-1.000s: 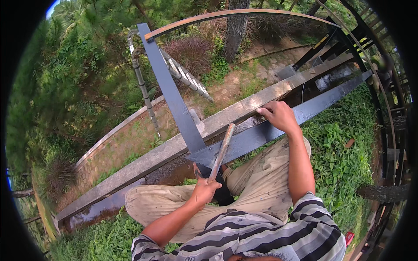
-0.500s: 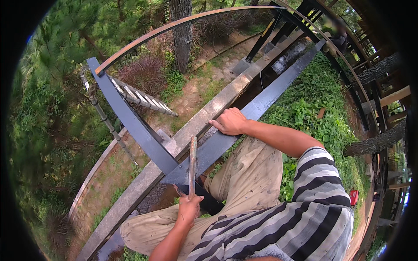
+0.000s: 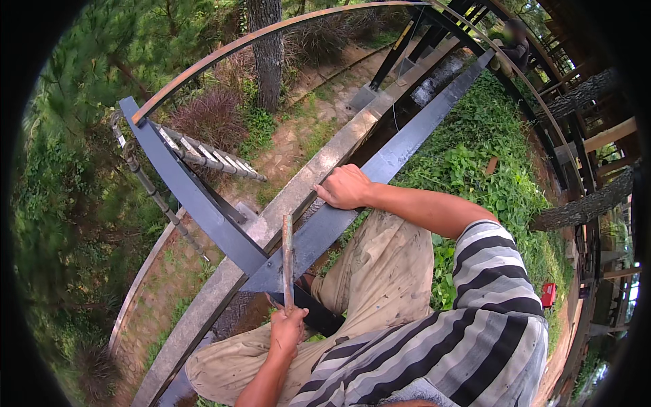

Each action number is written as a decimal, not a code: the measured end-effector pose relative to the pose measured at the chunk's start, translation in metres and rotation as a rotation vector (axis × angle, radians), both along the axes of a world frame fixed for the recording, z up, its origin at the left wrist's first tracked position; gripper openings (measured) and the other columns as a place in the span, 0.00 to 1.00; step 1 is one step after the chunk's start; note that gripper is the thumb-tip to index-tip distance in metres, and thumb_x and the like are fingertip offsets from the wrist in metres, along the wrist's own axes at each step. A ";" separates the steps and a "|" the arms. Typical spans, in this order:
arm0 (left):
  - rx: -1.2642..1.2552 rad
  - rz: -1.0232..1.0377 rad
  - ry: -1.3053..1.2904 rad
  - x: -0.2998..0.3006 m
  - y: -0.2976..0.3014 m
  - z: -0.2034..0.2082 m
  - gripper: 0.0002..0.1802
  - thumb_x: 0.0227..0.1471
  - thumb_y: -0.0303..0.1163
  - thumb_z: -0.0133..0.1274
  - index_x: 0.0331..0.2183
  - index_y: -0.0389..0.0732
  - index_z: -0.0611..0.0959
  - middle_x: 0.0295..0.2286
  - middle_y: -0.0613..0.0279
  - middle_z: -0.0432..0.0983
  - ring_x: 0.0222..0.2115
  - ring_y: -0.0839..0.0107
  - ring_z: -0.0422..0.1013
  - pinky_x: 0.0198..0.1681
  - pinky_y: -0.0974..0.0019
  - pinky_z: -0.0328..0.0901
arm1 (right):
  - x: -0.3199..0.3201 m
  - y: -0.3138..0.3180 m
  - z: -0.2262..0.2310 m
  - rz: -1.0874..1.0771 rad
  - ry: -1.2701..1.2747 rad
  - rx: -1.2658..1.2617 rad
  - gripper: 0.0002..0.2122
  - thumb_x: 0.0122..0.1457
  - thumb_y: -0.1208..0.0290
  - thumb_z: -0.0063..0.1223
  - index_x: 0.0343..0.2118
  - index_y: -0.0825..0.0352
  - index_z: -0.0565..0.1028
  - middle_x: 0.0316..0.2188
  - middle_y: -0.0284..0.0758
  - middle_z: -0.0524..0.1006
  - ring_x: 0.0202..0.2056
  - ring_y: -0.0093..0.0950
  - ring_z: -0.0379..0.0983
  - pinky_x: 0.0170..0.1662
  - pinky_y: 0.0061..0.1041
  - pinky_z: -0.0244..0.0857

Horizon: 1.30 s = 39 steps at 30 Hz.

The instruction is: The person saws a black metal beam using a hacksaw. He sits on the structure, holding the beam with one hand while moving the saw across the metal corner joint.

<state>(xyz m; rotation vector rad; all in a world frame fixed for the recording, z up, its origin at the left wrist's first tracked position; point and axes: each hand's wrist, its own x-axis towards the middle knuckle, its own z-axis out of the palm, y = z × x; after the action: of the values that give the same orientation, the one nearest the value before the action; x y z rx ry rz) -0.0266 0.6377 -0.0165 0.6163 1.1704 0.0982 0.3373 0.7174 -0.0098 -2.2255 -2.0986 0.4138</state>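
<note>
Covering the person's torso, a striped shirt (image 3: pixel 434 353) in black, grey and white is worn above tan trousers (image 3: pixel 383 271) marked with dark stains. Beside the bent knee, the lower end of a long, worn rod (image 3: pixel 288 261) is held in the closed left hand (image 3: pixel 288 330). The rod is pointed away from the body, and its far end is left free. Part of a dark main beam (image 3: pixel 400 152) is crossed by it in the view, though whether the two are touching cannot be told from this angle. Farther along, the right hand (image 3: pixel 344 186) is laid on the same beam, its fingers bent, its thumb stretched to the left, and no tool is held in it. At the beam's near end, a second dark beam (image 3: pixel 186 195) is met at an angle. The main beam is flanked by leafy plants (image 3: pixel 475 163) on the right and a concrete ledge (image 3: pixel 325 159) on the left. Beyond the ledge, a ladder (image 3: pixel 224 165) is partly hidden by the second beam. Farther off, a tree trunk (image 3: pixel 268 74) is crossed by a curved rail (image 3: pixel 224 51), and another person (image 3: pixel 519 51) is seen near the main beam's far end.
</note>
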 end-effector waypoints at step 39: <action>0.217 -0.036 0.021 -0.009 -0.015 -0.015 0.17 0.56 0.30 0.57 0.18 0.44 0.70 0.12 0.73 0.60 0.10 0.80 0.56 0.13 0.67 0.49 | -0.019 0.012 -0.003 0.001 -0.087 -0.012 0.28 0.67 0.53 0.46 0.16 0.70 0.79 0.20 0.56 0.77 0.27 0.55 0.77 0.35 0.51 0.70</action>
<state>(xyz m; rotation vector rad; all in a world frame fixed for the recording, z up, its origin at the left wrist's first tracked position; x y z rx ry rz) -0.0358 0.6229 -0.0311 0.8310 1.1769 0.1902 0.3188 0.7292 -0.0126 -2.2896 -2.1449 0.3363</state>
